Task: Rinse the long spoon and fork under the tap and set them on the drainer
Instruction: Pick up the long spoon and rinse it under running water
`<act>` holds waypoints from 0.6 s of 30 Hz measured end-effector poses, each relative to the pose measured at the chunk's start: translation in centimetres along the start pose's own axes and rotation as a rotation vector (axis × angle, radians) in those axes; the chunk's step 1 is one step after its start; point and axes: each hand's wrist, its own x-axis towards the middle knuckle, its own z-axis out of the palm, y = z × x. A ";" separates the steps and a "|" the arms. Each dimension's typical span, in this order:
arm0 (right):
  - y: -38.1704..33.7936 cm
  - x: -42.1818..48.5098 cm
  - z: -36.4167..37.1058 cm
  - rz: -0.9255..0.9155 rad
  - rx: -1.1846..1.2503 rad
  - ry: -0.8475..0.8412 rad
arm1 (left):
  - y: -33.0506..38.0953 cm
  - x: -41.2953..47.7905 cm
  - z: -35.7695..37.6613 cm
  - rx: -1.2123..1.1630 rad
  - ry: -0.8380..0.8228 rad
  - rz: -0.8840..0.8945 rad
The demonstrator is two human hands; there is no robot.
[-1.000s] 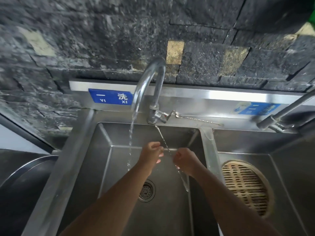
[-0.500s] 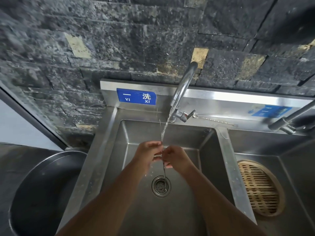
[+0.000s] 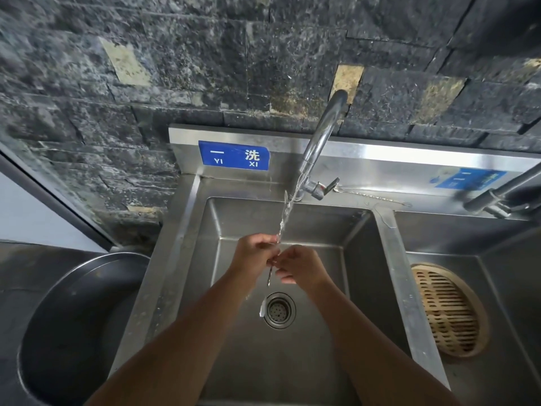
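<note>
Both of my hands are in the left sink basin (image 3: 357, 259), under the running tap (image 3: 320, 139). My left hand (image 3: 254, 254) and my right hand (image 3: 300, 266) pinch the same long spoon (image 3: 270, 275), a thin twisted metal stem held almost upright. Its upper part stands in the water stream (image 3: 288, 206) and its lower end hangs over the drain (image 3: 278, 310). A second long thin utensil (image 3: 371, 196), likely the fork, lies flat on the ledge right of the tap. A round bamboo drainer (image 3: 448, 310) lies in the right basin.
A steel divider (image 3: 401, 276) separates the two basins. A large dark metal pot (image 3: 73, 326) stands left of the sink. A second tap (image 3: 497, 194) reaches in from the right edge. A dark stone wall (image 3: 205, 68) rises behind.
My view has swung left, and the hands have drawn close together and carried the spoon from beside the stream into it. The spoon has turned from slanted to almost upright.
</note>
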 end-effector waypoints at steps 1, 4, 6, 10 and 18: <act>-0.2 0.2 -0.3 -0.009 -0.005 0.016 | 0.0 -0.1 0.0 -0.003 -0.002 0.000; -1.0 0.6 -1.1 -0.070 -0.042 0.052 | -0.1 -0.6 0.0 -0.032 -0.028 -0.025; -1.7 0.9 -1.2 -0.124 -0.065 0.046 | -0.3 -1.0 0.0 -0.037 -0.040 -0.054; -2.1 0.9 -0.4 -0.152 -0.050 0.014 | -1.0 -1.7 -0.5 -0.054 -0.028 -0.092; -0.4 0.4 1.4 -0.018 0.199 -0.038 | -2.9 -3.3 -3.0 -0.024 -0.012 -0.096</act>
